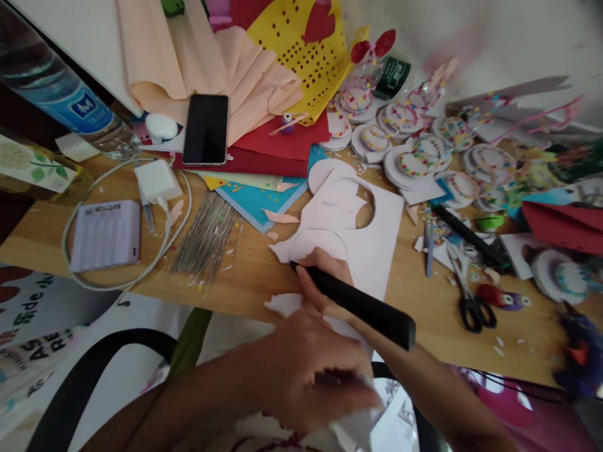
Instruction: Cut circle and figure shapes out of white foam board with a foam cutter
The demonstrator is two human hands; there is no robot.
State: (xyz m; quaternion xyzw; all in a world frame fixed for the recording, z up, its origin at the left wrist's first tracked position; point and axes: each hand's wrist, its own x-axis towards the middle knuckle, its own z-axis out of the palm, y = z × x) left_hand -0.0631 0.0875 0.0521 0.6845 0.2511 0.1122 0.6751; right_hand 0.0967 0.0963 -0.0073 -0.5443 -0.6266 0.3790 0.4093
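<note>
My right hand (325,276) is closed around a long black tool (362,306), its tip touching a pale pink sheet of paper (367,232) with round holes cut out of it. My left hand (306,370) is nearer me, below the table edge, blurred by motion, its fingers curled on a white scrap of paper (358,420). A cut pink circle piece (311,243) lies just beyond the right hand's fingers.
A black phone (206,129) lies on peach and red paper. A power bank (106,235) with a white cable, a bundle of thin wires (207,235), scissors (468,295), a water bottle (61,94) and several decorated paper discs (414,157) crowd the wooden table (245,276).
</note>
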